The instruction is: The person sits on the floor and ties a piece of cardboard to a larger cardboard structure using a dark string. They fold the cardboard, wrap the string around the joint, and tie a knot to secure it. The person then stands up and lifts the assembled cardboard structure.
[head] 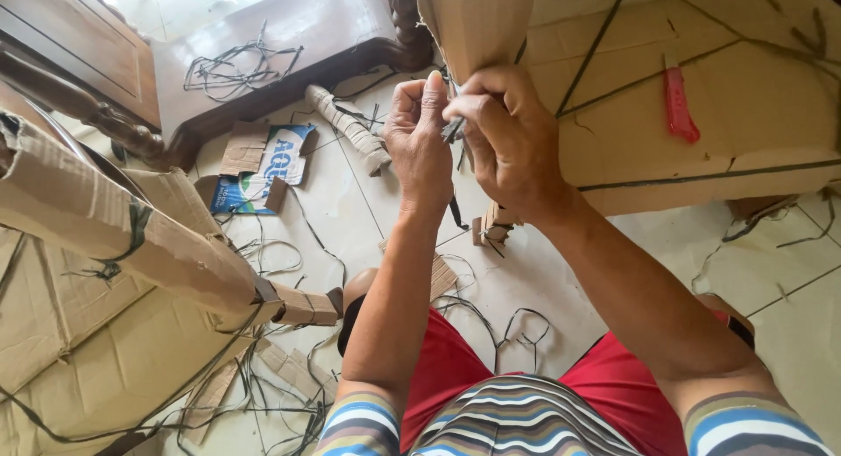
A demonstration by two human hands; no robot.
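My left hand (pixel 419 141) and my right hand (pixel 504 136) are raised together in front of me, fingers pinched on a thin dark plastic strap (pixel 454 127) at the lower edge of a cardboard-wrapped piece (pixel 477 22). The strap's loose end (pixel 456 212) hangs down between my wrists. Both thumbs and forefingers press on the strap where it meets the cardboard. I sit on a tiled floor (pixel 350 202), wearing red shorts and a striped shirt.
A red utility knife (pixel 679 106) lies on a big strapped cardboard package (pixel 701 141) at right. Another cardboard-wrapped piece (pixel 114 228) juts in from the left. Cut straps (pixel 236 70), cardboard scraps (pixel 350 127), a blue-and-white carton piece (pixel 263 171) and carved wooden furniture (pixel 105 114) surround me.
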